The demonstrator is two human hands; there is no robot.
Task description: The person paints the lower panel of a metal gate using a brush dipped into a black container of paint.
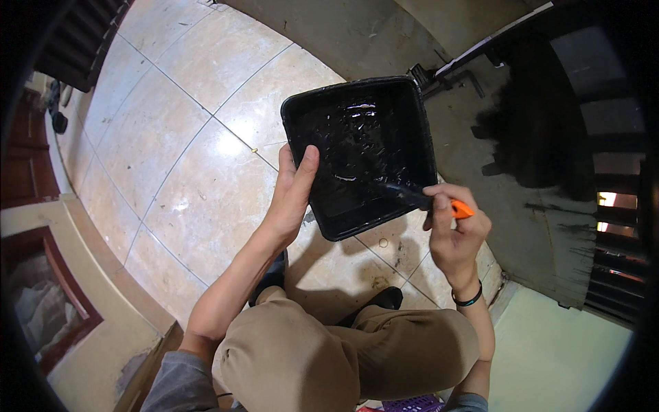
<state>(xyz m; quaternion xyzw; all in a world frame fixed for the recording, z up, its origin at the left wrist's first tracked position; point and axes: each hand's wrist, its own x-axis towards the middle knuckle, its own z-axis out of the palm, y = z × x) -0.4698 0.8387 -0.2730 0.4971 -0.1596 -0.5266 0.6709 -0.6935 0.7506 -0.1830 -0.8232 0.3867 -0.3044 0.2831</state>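
My left hand is closed on the left side of a black paint tray, its thumb over the rim and its other fingers out of sight beneath. Wet, glossy black paint covers the tray's inside. In my right hand is a paintbrush with an orange handle end, gripped between thumb and fingers. Its dark head reaches into the lower right of the tray and is hard to tell from the black paint.
At right stands a grey metal gate with a fresh black patch, a latch bolt and dark slats. Shiny beige tiles form the floor. A cream wall with a red-brown window frame is at left. My bent knees are below.
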